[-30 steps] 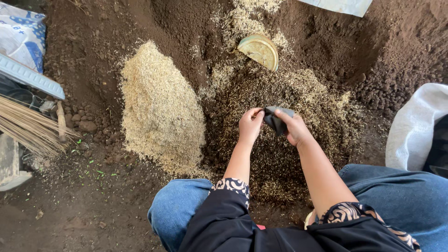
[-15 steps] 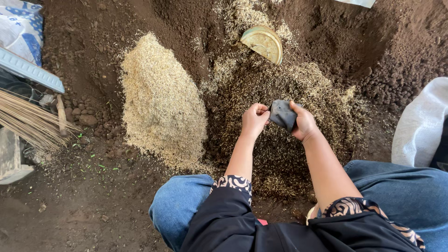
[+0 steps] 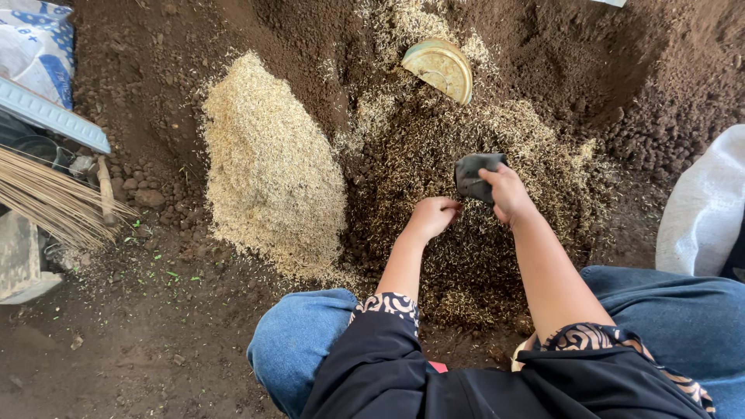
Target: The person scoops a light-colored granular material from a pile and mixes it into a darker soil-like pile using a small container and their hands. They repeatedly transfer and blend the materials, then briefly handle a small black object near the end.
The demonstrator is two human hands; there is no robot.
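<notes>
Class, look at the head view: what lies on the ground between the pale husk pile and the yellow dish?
In the head view, only dark soil strewn with loose husks lies between the husk pile and the dish; no tool or hand is there.

A single head-worn camera looks steeply down from above the person's knees onto bare dark earthen ground [image 3: 194, 349], facing forward and away from the body. It sits close: the forearms fill the lower middle, and the pale heap of husks [image 3: 268, 167] lies just ahead. No second view shares the scene.
</notes>
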